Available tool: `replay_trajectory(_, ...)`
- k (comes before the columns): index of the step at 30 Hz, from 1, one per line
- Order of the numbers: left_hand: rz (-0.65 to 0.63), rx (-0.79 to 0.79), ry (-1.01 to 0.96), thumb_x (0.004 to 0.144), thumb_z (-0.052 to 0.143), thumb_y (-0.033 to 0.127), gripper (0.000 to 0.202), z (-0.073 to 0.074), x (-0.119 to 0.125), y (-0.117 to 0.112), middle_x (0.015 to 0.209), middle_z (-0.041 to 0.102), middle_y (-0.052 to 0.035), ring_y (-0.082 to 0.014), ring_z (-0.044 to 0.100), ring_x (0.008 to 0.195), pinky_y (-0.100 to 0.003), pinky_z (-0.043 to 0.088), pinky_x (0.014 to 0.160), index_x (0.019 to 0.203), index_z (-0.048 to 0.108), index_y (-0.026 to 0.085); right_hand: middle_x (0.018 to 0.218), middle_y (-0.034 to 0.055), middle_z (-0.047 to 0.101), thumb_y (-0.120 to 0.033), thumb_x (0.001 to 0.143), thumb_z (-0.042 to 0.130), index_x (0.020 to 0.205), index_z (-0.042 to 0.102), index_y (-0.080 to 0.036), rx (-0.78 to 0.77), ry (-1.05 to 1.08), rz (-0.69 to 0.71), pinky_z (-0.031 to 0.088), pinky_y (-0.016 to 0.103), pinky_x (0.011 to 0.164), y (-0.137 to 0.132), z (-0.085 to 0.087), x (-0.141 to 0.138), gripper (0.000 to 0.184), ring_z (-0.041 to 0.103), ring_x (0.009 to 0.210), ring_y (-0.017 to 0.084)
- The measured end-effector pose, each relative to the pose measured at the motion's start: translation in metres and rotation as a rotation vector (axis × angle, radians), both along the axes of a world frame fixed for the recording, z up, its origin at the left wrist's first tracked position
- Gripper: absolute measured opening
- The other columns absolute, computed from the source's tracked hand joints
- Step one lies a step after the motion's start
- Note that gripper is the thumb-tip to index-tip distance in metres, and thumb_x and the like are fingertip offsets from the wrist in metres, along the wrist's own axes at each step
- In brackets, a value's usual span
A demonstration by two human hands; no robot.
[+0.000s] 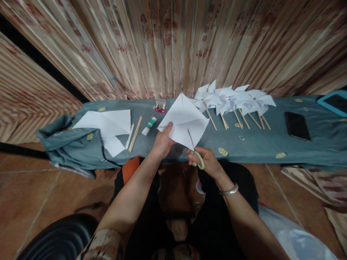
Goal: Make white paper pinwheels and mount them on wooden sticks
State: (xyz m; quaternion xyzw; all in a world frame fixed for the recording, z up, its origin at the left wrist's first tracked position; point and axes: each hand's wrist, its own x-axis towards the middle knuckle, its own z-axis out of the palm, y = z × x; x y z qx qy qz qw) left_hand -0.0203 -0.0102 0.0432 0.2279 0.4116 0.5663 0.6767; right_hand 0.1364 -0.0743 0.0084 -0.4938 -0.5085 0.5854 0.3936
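One sheet is pinched in left hand, scissors gripped in right hand, glue stick's lettering unreadable.

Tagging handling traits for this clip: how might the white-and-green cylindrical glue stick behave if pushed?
The glue stick would probably roll, since its tube is round and lies on its side. The grey-green patterned cloth beneath may slow it. Its small, plastic-looking body suggests it is light and stiff.
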Motion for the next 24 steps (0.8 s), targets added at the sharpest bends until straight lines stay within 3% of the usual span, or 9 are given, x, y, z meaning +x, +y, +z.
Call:
replay_trajectory(11, 0.015, 0.027, -0.052, 0.087, 0.057, 0.022, 0.029, -0.0030, 0.0005, 0.0013, 0.103, 0.073, -0.0082, -0.0228, 0.068, 0.100, -0.035, 0.055, 0.088, 0.115, 0.064, 0.016, 0.052, -0.0018, 0.059, -0.053, 0.064, 0.077, 0.072, 0.067, -0.016, -0.001, 0.020, 0.008, 0.037, 0.021, 0.046, -0.0001, -0.0003, -0.0016, 0.038, 0.049, 0.047, 0.009)
replay_trajectory(24, 0.034, 0.004, -0.050, 0.087, 0.057, 0.021, 0.029, -0.0019, 0.0016, 0.0013, 0.102, 0.074, -0.0089, -0.0224, 0.068, 0.101, -0.034, 0.055, 0.088, 0.114, 0.064, 0.015, 0.055, -0.0010, 0.063, -0.054, 0.060, 0.079, 0.084, 0.064, -0.016, -0.036, 0.055, -0.015, 0.041, 0.022, 0.047, 0.0003, 0.0013, -0.0013, 0.047, 0.055, 0.049, 0.011)
